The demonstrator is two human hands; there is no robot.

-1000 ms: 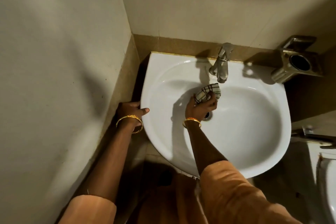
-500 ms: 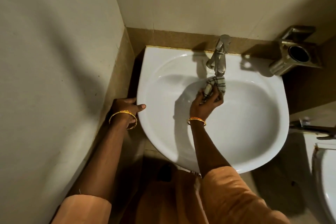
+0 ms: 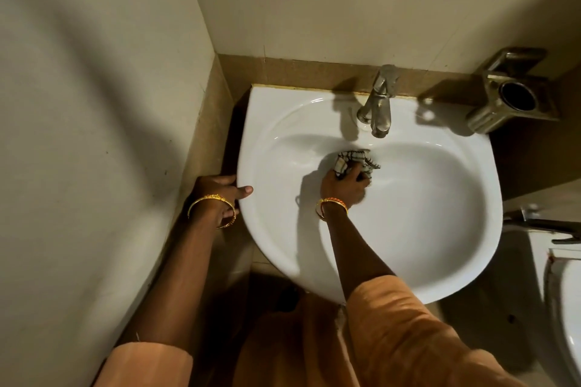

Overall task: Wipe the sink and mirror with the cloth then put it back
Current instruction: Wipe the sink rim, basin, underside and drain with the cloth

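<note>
A white sink (image 3: 440, 229) fills the frame's centre, set in a beige-walled corner. The right hand (image 3: 344, 187) grasps a checked cloth (image 3: 355, 162) against the basin, below the tap (image 3: 379, 107). The left hand (image 3: 220, 195) grips the sink's left rim.

1. Metal tap (image 3: 379, 104) – stands at the back edge of the basin, near the middle, spout pointing down & fwd.
2. Metal holder (image 3: 509, 97) – on the back wall, just past the basin's back right corner. It has a dark round hole on top.
3. Brown tile strip (image 3: 298, 71) – runs along the bottom of the back wall, right behind the basin.
4. Pale wall (image 3: 94, 135) – fills the left side, w/ soft shadows on it.
5. White toilet (image 3: 566, 308) – only partly seen at the right edge.
6. Dark pipe or handle (image 3: 547, 225) – just above the toilet, can't tell which.
</note>
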